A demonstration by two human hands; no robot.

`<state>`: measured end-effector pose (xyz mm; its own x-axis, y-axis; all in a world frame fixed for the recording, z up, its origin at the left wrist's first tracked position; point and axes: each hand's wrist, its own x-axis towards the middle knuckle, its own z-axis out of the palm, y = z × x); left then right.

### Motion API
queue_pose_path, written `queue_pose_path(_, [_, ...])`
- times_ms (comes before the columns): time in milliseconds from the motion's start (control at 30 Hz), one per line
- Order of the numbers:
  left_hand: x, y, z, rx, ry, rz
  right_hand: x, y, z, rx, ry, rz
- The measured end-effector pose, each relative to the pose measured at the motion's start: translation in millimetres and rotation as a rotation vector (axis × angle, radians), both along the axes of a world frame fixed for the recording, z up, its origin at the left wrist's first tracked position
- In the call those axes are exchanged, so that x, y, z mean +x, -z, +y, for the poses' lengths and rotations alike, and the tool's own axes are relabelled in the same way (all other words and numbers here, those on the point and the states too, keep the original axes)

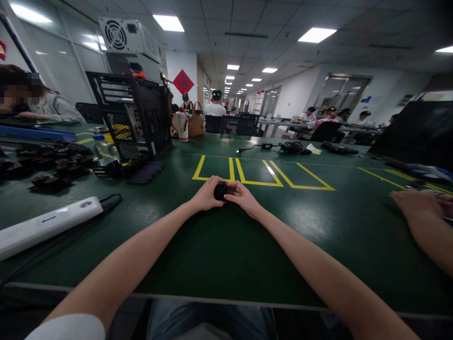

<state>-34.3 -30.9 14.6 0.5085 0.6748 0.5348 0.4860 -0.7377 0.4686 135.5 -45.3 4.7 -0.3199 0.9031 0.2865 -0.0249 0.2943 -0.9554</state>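
Note:
Both arms reach forward over a green table (226,255), and the hands meet near its middle. My left hand (207,194) is closed around a small black rounded object (220,191); its exact kind is too small to make out. From the other side, my right hand (243,197) pinches the same object with thumb and fingers. Parts of it are hidden behind the fingers. Just beyond the hands, yellow tape outlines (254,182) mark the tabletop.
At left are a white power strip (53,226), black parts (49,165), a clear bottle (105,151) and an open computer case (141,113) with a power supply (129,38) above. Coiled cables (292,148) lie farther back. A co-worker's hands (421,203) are at right.

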Motion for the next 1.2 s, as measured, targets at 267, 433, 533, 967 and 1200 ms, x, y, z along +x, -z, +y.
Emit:
queue_pose_path(267, [1.1,0.2,0.5,-0.001,0.0,-0.005,-0.4,-0.4,0.7,0.008,0.042,-0.019])
queue_pose_path(433, [0.3,2.0,1.6,-0.001,0.005,-0.013,1.4,0.2,0.8,-0.013,0.022,-0.037])
queue_pose_path(533, [0.1,2.1,1.4,-0.003,0.01,-0.012,0.1,0.3,0.3,0.005,0.019,-0.003])
queue_pose_path(967, [0.3,1.5,1.4,-0.017,-0.002,-0.017,0.6,-0.5,1.3,-0.014,0.024,-0.025])
queue_pose_path(1200, [-0.4,1.0,0.8,-0.02,-0.001,-0.003,-1.0,0.3,-2.6,0.008,0.015,0.001])
